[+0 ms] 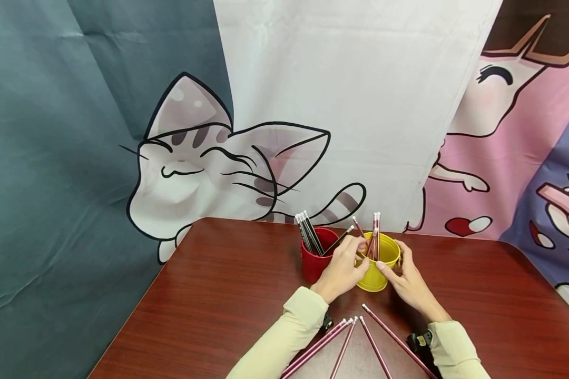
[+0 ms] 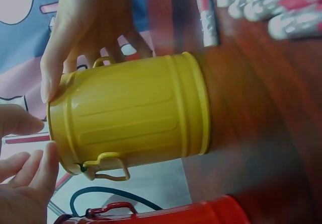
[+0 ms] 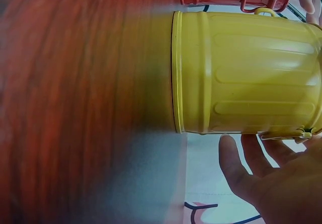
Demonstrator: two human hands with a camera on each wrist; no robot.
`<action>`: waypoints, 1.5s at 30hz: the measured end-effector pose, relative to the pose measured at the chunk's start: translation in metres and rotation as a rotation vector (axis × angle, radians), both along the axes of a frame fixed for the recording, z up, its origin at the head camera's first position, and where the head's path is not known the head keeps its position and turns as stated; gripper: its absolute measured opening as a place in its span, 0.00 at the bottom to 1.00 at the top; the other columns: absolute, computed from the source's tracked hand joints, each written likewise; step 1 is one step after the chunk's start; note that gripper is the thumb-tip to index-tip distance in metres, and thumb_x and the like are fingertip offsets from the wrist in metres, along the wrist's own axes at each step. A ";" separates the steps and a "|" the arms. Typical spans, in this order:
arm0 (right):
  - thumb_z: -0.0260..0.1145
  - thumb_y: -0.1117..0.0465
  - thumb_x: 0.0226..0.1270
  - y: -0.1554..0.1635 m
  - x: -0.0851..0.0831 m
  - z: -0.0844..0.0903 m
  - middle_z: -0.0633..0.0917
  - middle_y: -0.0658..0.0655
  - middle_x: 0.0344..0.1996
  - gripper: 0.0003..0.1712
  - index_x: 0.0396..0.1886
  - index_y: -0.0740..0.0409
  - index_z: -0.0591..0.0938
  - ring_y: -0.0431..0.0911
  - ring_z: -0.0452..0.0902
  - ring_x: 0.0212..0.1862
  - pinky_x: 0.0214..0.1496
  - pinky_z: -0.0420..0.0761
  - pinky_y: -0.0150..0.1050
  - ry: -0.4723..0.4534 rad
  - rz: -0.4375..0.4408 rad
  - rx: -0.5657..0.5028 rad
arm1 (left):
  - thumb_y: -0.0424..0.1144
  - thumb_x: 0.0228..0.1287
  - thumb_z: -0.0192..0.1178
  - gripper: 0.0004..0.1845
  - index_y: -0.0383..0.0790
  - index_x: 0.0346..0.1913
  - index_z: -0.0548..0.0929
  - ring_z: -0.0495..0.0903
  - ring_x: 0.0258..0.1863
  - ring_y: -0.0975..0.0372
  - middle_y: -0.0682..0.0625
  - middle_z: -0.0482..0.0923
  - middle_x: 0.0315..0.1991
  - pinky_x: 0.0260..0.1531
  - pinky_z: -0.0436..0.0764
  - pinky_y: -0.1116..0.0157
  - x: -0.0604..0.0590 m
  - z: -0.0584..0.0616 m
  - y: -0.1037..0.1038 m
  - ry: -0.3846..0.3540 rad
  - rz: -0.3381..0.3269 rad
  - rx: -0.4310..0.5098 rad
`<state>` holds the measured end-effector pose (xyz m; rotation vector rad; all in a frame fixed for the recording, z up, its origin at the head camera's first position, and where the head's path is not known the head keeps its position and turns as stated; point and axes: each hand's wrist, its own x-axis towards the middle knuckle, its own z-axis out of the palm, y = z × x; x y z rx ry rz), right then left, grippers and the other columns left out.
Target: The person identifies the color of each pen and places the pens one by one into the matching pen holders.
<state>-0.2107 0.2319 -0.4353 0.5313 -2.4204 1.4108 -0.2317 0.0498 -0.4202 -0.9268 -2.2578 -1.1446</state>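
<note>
Yellow bucket (image 1: pixel 378 266): small ribbed metal pail with side handles, standing upright on the table (image 1: pixel 218 305), directly between the two hands. Several red pencils (image 1: pixel 375 234) stand in it, eraser ends up.

Left hand (image 1: pixel 343 266): at the near left side of the yellow bucket's rim, fingers lightly curled, fingertips (image 2: pixel 48 153) at the rim. It seems to pinch one of the red pencils there, though the grip itself is too small to confirm. Pale sleeve to the wrist.

Right hand (image 1: pixel 408 281): against the right side of the yellow bucket, fingers relaxed and fairly straight along the wall, thumb tip on the rim. In the right wrist view the fingers lie just beside the wall with a narrow gap showing; no clamp on the bucket.

Red bucket (image 1: pixel 316 258): same shape, just left of the left hand, just beside the yellow bucket. Holds a bunch of dark pencils (image 1: pixel 308 234), eraser ends up, leaning left.

Loose pencils (image 1: pixel 355 342): several red ones lying flat on the table, nearer the person than both hands, between the two forearms, fanned out with eraser ends pointing toward the buckets.

Backdrop (image 1: pixel 194 158): printed cloth with a cartoon cat, hanging beyond the hands behind the table.
</note>
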 end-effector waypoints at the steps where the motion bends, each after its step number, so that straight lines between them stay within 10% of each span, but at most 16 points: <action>1: 0.61 0.67 0.62 0.000 0.000 0.000 0.70 0.71 0.53 0.38 0.65 0.69 0.51 0.60 0.70 0.50 0.48 0.64 0.15 0.001 0.001 0.000 | 0.29 0.55 0.60 0.17 0.33 0.49 0.73 0.76 0.39 0.66 0.46 0.72 0.42 0.39 0.77 0.79 0.001 -0.002 -0.001 0.010 0.006 0.007; 10: 0.61 0.67 0.62 -0.002 0.000 0.000 0.71 0.70 0.52 0.38 0.65 0.68 0.51 0.58 0.70 0.50 0.49 0.64 0.15 0.006 -0.001 0.004 | 0.29 0.54 0.60 0.16 0.35 0.48 0.73 0.78 0.36 0.62 0.46 0.72 0.40 0.40 0.76 0.79 0.015 -0.010 -0.020 0.050 -0.021 0.039; 18: 0.61 0.66 0.62 -0.003 0.001 -0.001 0.74 0.68 0.48 0.38 0.65 0.67 0.51 0.31 0.70 0.43 0.43 0.71 0.19 0.003 -0.025 0.042 | 0.30 0.54 0.61 0.15 0.36 0.45 0.74 0.77 0.35 0.66 0.49 0.73 0.38 0.39 0.75 0.81 0.036 -0.009 -0.044 0.016 -0.042 -0.050; 30: 0.60 0.64 0.63 -0.001 0.001 0.001 0.72 0.68 0.50 0.37 0.65 0.68 0.51 0.53 0.70 0.49 0.47 0.66 0.17 -0.014 -0.028 0.068 | 0.32 0.55 0.61 0.13 0.39 0.43 0.75 0.77 0.35 0.67 0.49 0.74 0.37 0.39 0.73 0.82 0.059 -0.005 -0.066 -0.081 -0.074 -0.200; 45: 0.60 0.64 0.64 0.002 0.001 0.001 0.73 0.66 0.47 0.37 0.65 0.68 0.51 0.48 0.71 0.46 0.44 0.68 0.19 0.005 -0.035 0.097 | 0.34 0.51 0.64 0.08 0.41 0.35 0.78 0.71 0.26 0.75 0.58 0.74 0.27 0.29 0.70 0.83 0.060 -0.019 -0.066 -0.309 -0.136 -0.588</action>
